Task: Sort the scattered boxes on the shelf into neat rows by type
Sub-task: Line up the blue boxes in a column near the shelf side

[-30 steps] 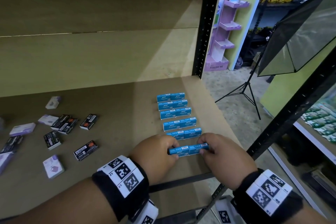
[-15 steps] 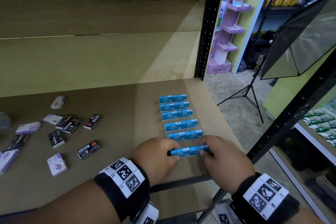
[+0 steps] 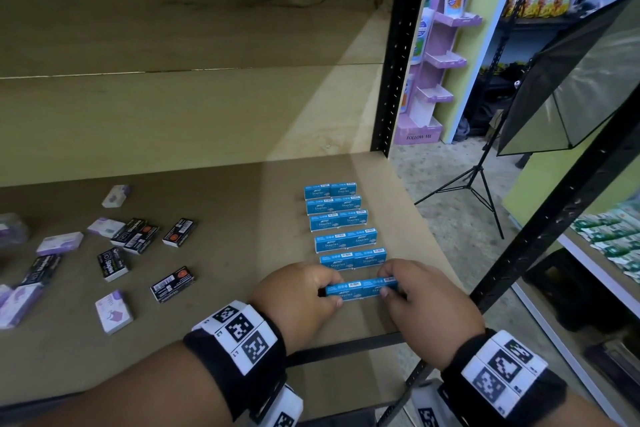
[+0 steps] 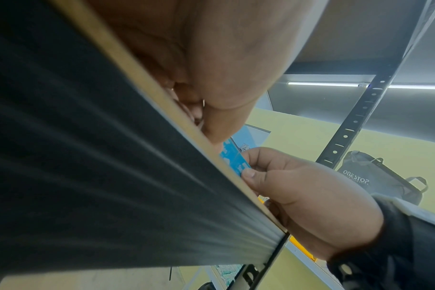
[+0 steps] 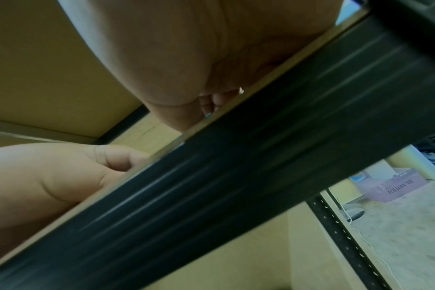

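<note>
Left hand (image 3: 298, 298) and right hand (image 3: 426, 302) pinch opposite ends of a blue staples box pair (image 3: 362, 289) at 6 o'clock of the blue row (image 3: 341, 224) on the shelf (image 3: 225, 288).

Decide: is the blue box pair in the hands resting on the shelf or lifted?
Cannot tell: both hands pinch the blue box pair, hiding its base.
</note>
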